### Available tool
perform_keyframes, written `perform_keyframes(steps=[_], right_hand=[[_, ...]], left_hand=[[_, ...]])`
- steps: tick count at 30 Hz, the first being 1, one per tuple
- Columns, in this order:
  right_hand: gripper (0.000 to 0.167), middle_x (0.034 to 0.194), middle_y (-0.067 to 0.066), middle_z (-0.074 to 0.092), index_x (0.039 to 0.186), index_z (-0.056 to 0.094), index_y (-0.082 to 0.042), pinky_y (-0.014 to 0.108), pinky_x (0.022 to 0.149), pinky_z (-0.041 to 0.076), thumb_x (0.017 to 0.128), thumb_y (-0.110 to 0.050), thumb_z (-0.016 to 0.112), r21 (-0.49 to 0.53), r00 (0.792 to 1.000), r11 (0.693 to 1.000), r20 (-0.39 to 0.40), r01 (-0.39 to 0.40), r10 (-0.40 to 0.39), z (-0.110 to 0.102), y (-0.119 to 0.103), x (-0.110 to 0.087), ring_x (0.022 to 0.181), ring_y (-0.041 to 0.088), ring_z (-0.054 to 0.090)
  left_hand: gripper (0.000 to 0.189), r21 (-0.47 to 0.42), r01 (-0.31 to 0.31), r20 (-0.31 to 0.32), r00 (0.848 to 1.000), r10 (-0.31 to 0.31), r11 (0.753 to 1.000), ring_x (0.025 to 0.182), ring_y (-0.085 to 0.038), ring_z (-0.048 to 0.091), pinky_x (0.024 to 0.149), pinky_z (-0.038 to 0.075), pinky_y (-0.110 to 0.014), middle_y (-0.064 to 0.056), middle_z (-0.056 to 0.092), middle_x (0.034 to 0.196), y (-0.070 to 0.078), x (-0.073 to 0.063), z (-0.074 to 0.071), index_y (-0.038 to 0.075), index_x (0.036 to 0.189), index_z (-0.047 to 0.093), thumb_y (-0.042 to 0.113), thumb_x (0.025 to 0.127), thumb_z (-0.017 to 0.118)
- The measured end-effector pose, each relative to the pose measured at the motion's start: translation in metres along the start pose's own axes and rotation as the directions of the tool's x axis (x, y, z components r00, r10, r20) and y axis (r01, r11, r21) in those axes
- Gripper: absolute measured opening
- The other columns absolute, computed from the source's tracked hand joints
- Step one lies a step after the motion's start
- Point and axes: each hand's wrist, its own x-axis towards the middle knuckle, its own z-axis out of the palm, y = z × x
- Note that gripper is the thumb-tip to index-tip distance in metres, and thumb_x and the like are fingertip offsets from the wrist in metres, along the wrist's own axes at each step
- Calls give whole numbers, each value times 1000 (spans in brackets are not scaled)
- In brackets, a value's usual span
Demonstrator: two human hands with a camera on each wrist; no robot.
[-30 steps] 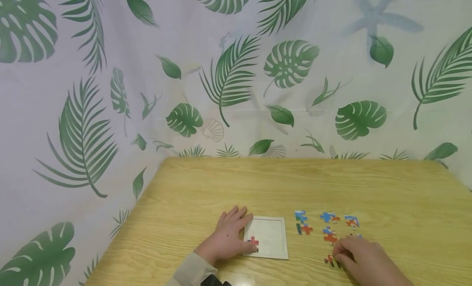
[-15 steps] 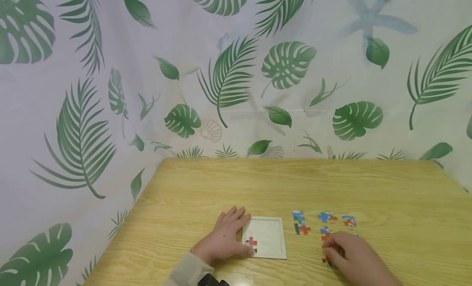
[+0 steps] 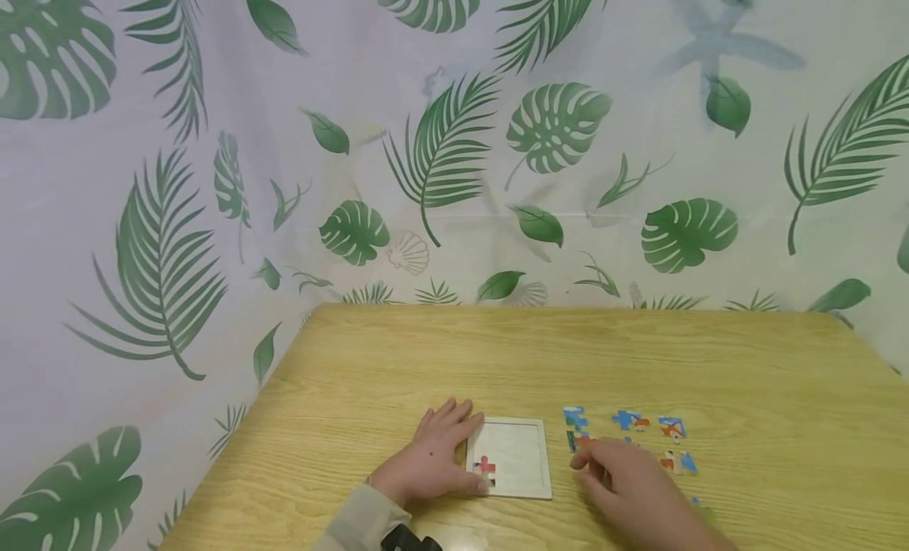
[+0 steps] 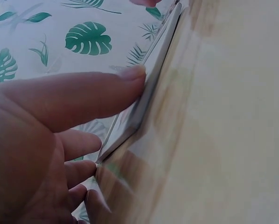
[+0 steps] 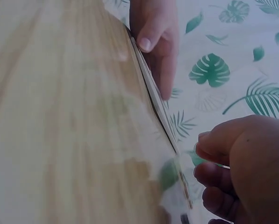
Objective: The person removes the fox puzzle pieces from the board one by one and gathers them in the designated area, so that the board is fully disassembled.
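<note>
A square white puzzle tray (image 3: 544,464) lies on the table with a reddish jigsaw piece (image 3: 486,464) in its near left corner. My left hand (image 3: 440,460) rests at the tray's left side, fingers spread and thumb over the near corner. In the left wrist view, the thumb (image 4: 102,93) lies on the tray's edge (image 4: 148,88). My right hand (image 3: 625,480) is right of the tray, thumb and forefinger drawn together. No piece shows between its fingertips in the right wrist view, where the hand (image 5: 251,163) stands apart from the tray (image 5: 153,95).
Several loose pieces lie right of the tray: a blue corner piece (image 3: 575,416), a blue and orange piece (image 3: 628,419), another (image 3: 671,427) and a pair (image 3: 678,461). My right hand covers part of the group. A leaf-print curtain (image 3: 454,140) hangs behind the wooden table (image 3: 426,354).
My right hand has moved left from the nearer loose pieces towards the tray, uncovering pieces at the right. The left hand stays at the tray.
</note>
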Motion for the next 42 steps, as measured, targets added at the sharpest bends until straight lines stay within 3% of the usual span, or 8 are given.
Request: perform_keyframes(steps=[9,20,28,42], right_hand=[[12,74,-18,50,104,72,-20,25,62,42,93,-18,72,-14,999,1000,33,9,-8,14,-22,25,66,1,45],[18,75,-15,51,108,72,-12,29,67,44,92,-22,72,5,990,999,138,34,-34,45,-50,54,71,5,48],[11,73,-10,49,100,72,-17,27,56,39,93,-26,71,6,990,1000,140,-1,0,62,-56,60,63,7,45],[6,74,-10,48,92,69,-18,28,60,38,92,-23,73,-73,993,995,99,72,-65,64,-64,60,67,6,43]], left_hand=[[97,8,10,0,1000,-10,1000,154,-33,8,121,1,-56,-13,21,166,2,3,-2,7,157,37,47,81,82],[100,20,3,-18,1000,-2,1000,154,-34,10,121,3,-56,-14,23,166,5,3,1,6,156,39,50,77,82],[100,10,-4,-13,1000,4,1000,154,-34,10,121,4,-57,-13,24,165,4,3,4,7,155,40,50,76,83],[97,14,14,-6,1000,-14,1000,154,-33,9,121,3,-57,-12,22,166,1,2,3,8,156,39,49,78,81]])
